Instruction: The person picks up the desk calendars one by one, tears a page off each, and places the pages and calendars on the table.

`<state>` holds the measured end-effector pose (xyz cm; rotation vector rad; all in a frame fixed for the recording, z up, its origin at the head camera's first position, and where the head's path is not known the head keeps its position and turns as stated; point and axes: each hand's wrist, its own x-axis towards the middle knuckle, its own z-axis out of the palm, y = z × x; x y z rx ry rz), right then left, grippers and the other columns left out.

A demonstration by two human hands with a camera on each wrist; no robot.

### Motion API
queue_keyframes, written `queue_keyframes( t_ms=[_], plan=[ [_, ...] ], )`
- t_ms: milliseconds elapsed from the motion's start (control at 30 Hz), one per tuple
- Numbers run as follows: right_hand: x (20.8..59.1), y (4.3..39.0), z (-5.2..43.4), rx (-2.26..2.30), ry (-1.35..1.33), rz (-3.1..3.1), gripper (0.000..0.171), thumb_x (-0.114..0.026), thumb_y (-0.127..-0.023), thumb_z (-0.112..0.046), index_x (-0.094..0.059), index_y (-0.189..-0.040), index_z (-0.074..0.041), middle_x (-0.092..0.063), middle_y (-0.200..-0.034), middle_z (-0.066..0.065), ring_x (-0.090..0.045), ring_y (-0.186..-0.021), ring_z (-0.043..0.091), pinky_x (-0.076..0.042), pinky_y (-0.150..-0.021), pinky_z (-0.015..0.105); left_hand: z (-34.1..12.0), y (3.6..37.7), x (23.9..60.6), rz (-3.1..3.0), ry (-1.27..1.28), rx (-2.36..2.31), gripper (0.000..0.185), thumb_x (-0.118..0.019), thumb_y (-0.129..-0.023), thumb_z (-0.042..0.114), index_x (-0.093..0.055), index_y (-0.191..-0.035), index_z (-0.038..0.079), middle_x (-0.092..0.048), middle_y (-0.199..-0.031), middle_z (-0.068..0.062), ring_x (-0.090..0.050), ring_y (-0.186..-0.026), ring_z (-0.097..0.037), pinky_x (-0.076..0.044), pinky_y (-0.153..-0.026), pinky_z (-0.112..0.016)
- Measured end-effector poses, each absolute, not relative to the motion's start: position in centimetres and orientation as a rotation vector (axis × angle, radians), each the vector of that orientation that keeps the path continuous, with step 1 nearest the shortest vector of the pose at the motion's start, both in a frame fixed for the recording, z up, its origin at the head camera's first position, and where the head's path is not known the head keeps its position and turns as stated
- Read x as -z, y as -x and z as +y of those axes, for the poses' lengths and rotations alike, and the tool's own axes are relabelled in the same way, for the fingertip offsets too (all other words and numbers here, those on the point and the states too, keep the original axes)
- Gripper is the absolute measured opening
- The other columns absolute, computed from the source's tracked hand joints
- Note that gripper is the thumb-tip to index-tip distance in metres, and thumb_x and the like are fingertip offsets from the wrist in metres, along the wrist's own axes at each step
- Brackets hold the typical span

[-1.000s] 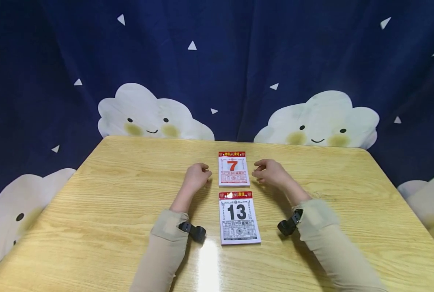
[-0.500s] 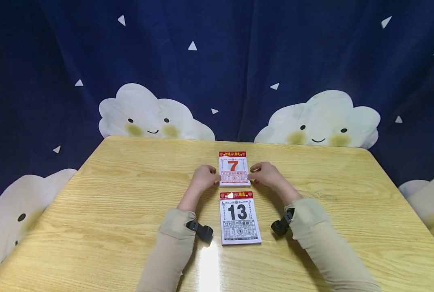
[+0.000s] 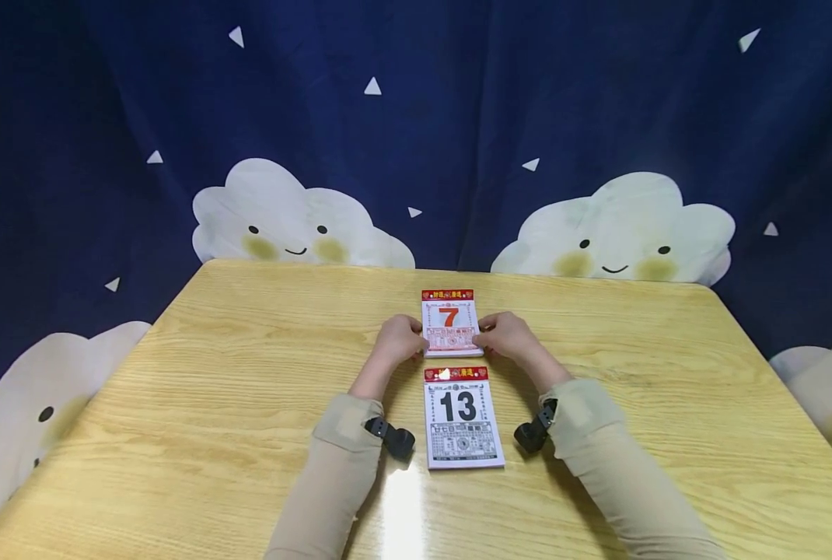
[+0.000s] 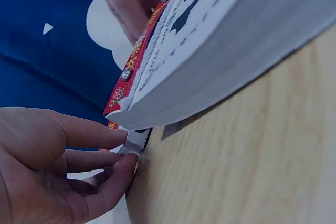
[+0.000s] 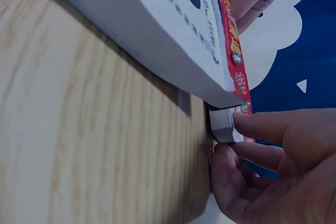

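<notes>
Two tear-off calendar pads lie on the wooden table [image 3: 248, 373], one behind the other. The far pad [image 3: 449, 319] shows a red 7, the near pad [image 3: 461, 420] a black 13. My left hand [image 3: 403, 340] pinches the far pad's lower left corner and my right hand [image 3: 501, 336] pinches its lower right corner. In the left wrist view my left hand [image 4: 123, 150] has fingers and thumb closed on that pad's corner [image 4: 135, 139], behind the thick near pad [image 4: 236, 51]. The right wrist view mirrors this: right hand [image 5: 231, 140], far pad's corner [image 5: 223, 121], near pad [image 5: 157, 30].
A dark blue curtain [image 3: 416, 117] printed with white smiling clouds hangs behind the table's far edge. The near pad lies between my two forearms. Bare wood stretches to the left and right of the pads.
Both hands have moved inward from beside the far pad and now pinch its lower corners. The near pad has not moved.
</notes>
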<state>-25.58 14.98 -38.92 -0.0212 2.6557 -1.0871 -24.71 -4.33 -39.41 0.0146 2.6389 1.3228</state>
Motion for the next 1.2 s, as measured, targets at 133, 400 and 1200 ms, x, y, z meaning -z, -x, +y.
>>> queue_keyframes(
  t_ms=[133, 400, 1200],
  plan=[
    [39.1, 25.5, 15.0, 1.121, -0.017, 2.672, 0.044, -0.063, -0.082, -0.013, -0.054, -0.121, 0.004, -0.059, -0.104, 0.018, -0.053, -0.08, 0.019, -0.045, -0.056, 0.018, -4.3, 24.7, 39.4, 2.608, 0.029, -1.384, 0.037, -0.065, -0.076, 0.0, -0.059, -0.112, -0.008, -0.062, -0.104, -0.021, -0.064, -0.065, -0.023, -0.055, -0.061, -0.027],
    [39.5, 25.5, 14.8, 1.367, -0.154, 2.573, 0.041, -0.06, -0.084, -0.01, -0.054, -0.123, 0.001, -0.057, -0.109, 0.019, -0.055, -0.078, 0.021, -0.045, -0.055, 0.02, -4.0, 24.7, 39.7, 2.457, 0.191, -1.628, 0.038, -0.064, -0.076, -0.005, -0.058, -0.114, -0.007, -0.06, -0.104, -0.02, -0.06, -0.072, -0.02, -0.055, -0.064, -0.027],
    [39.9, 25.0, 14.8, 1.939, -0.308, 2.336, 0.042, -0.058, -0.084, -0.003, -0.053, -0.126, -0.003, -0.052, -0.123, 0.017, -0.057, -0.095, 0.02, -0.053, -0.079, 0.024, -3.9, 24.5, 40.0, 2.353, 0.192, -1.887, 0.048, -0.063, -0.071, -0.011, -0.058, -0.117, -0.001, -0.059, -0.115, -0.017, -0.06, -0.097, -0.026, -0.054, -0.072, -0.025]
  ],
)
